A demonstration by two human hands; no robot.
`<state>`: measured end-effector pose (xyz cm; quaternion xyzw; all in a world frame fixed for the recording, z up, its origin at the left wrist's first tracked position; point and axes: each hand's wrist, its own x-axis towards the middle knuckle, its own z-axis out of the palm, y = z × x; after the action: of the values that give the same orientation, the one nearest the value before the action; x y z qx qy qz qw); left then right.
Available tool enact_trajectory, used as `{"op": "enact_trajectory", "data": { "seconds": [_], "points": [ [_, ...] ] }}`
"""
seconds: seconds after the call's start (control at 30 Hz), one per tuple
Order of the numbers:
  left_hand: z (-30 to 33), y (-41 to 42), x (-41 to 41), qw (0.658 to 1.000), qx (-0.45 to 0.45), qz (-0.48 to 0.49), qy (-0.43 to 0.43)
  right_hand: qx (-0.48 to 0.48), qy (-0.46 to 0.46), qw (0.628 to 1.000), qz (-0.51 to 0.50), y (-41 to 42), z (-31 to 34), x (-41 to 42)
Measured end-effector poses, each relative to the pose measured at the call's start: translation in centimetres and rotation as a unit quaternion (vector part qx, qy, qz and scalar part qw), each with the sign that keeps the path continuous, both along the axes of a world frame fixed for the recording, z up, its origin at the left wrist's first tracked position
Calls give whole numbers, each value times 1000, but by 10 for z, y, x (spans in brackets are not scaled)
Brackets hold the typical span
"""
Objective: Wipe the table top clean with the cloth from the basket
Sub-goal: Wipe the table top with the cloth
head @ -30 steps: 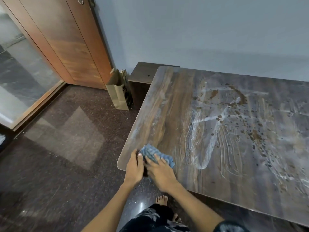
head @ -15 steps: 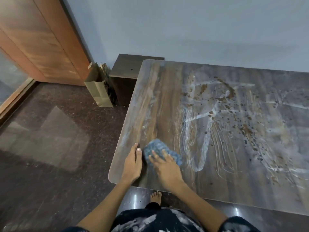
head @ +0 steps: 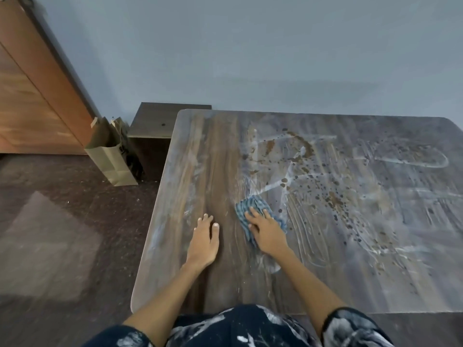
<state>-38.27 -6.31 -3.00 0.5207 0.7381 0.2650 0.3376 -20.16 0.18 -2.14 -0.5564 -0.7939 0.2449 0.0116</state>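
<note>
While one big wooden bench (head: 350, 271) takes up most of the view, only its left strip looks wiped. One checked blue cloth (head: 253, 209) sits mid-bench under the right hand (head: 269, 235), fingers pressing it flat; the left hand (head: 204, 242) lies open, bracing. Risk: brown splatter (head: 335, 200) just beside could smear if the bunched cloth drags through. Two hands, one paper bag (head: 110, 156).

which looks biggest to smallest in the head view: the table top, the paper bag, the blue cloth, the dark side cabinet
1. table top
2. dark side cabinet, partly hidden behind the table
3. paper bag, close to the cabinet in apparent size, so this order is unsure
4. blue cloth, partly under the right hand
</note>
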Motion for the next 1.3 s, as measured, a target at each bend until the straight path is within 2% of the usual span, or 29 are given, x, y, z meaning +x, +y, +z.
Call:
{"op": "enact_trajectory", "data": {
  "seconds": [0.1, 0.3, 0.6, 1.07, 1.3],
  "points": [
    [-3, 5, 5, 998, 8, -15, 63, -8, -2, 1000, -28, 15, 1, -23],
    [-9, 33, 19, 987, -17, -35, 157, -22, 25, 996, 77, 6, -9, -17],
    [-11, 109, 25, 965, -29, -66, 253, -43, 48, 997, 39, 83, -10, -11],
    [-21, 273, -2, 958, 18, -55, 280, -10, 46, 999, 21, 292, -10, -54],
    [-32, 290, 0, 959, 35, -14, 281, 5, 48, 999, -22, 396, -13, -77]
  ]
}}
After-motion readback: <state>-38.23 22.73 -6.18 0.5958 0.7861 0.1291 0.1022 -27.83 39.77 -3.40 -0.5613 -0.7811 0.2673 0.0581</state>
